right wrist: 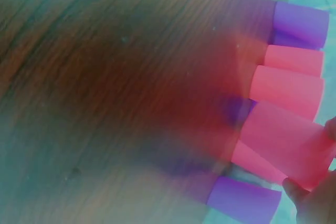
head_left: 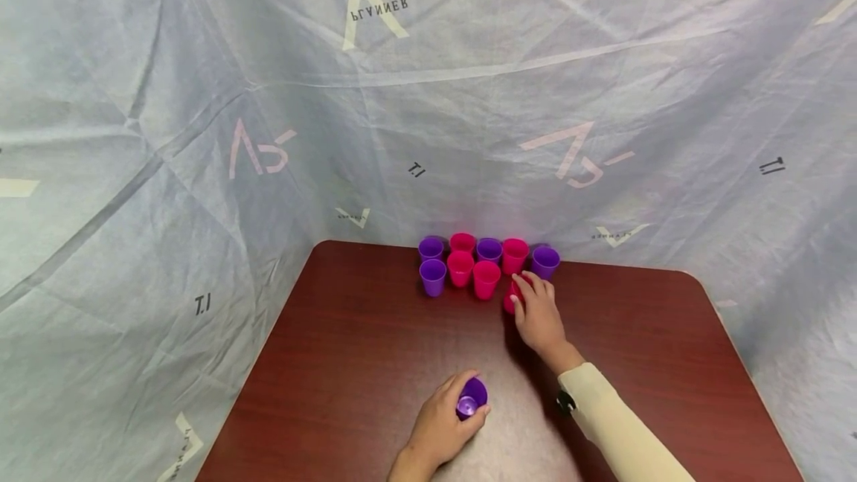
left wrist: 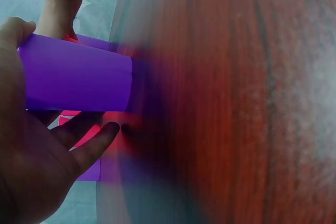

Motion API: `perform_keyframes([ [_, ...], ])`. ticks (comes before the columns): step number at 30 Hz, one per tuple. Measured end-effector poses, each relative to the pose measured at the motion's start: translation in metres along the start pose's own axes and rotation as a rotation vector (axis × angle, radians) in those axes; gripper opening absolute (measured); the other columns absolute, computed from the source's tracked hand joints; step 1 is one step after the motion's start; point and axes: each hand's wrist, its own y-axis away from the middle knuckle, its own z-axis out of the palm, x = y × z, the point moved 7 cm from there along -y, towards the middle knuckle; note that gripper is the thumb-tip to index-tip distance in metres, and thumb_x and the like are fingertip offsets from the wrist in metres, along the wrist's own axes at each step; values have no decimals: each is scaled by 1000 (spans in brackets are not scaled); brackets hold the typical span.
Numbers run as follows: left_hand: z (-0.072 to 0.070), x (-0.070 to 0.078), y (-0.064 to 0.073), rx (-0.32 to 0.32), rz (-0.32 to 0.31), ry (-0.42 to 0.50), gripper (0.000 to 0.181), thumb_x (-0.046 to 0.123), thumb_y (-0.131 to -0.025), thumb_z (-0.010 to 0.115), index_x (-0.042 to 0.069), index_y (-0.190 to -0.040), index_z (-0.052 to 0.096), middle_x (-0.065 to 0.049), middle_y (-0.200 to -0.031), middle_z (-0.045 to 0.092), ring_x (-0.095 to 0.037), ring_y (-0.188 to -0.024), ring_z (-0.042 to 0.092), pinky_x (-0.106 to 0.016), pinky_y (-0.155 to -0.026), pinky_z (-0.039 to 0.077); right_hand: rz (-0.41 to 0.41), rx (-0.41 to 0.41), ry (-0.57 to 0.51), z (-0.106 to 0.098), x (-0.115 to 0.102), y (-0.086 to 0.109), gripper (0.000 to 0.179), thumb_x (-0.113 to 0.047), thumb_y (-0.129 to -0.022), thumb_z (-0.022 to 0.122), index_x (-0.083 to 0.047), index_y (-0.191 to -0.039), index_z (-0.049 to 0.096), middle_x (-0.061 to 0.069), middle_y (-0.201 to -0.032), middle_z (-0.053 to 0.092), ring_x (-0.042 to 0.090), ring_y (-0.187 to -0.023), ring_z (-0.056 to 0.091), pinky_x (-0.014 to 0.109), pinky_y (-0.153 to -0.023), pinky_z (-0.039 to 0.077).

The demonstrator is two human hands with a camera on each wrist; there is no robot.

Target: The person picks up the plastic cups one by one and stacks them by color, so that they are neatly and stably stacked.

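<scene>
left hand (head_left: 443,421): purple cup (head_left: 477,390) | right hand (head_left: 539,320): pink cup (right wrist: 286,139) | cloth (head_left: 428,117): "planner" (flipped)

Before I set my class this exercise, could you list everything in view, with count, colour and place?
Table: 1, reddish brown, lower half of the head view
Printed cloth: number of sheets unclear, pale grey-blue, behind and beside the table
Purple cups: 4, purple, three in the back row, one at the front row's left end
Pink-red cups: 4, pink-red, two in each row
Held purple cup: 1, purple, in the left hand
Held pink-red cup: 1, pink-red, in the right hand
Wrist item: 1, dark, at the right cuff
Sleeve: 1, cream, right arm
Hands: 2, bare, over the table
</scene>
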Motion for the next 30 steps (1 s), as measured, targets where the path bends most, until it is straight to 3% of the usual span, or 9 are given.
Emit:
perform_keyframes([
  [11, -1, -1, 0, -14, -52, 16, 62, 48, -95, 74, 29, -149, 53, -1, -136, 72, -16, -117, 72, -37, -94, 61, -35, 15, -32, -16, -12, 7, 44, -19, -104, 62, -2, -145, 60, 23, -147, 54, 49, -133, 47, 61, -110, 48],
  [16, -4, 0, -1, 5, -36, 11, 61, 46, -94, 76, 28, -147, 54, 0, -133, 73, -15, -113, 73, -36, -91, 61, -58, 25, -40, -18, -17, 13, 43, -18, -102, 64, -2, -142, 61, 24, -145, 56, 48, -131, 49, 63, -106, 49],
  [25, -5, 2, 1, 21, -9, 6, 60, 45, -94, 77, 22, -145, 56, 0, -132, 73, -16, -113, 73, -36, -92, 61, -45, 46, -18, -12, -4, 15, 44, -17, -102, 66, -2, -143, 59, 23, -145, 53, 50, -131, 48, 62, -105, 51],
  [30, -4, 3, 3, 27, -2, 4, 59, 44, -93, 78, 23, -145, 56, 0, -130, 73, -15, -112, 73, -35, -92, 61, -19, 20, 0, -8, 4, 12, 47, -16, -101, 69, -3, -144, 58, 23, -146, 51, 49, -133, 45, 60, -108, 51],
])
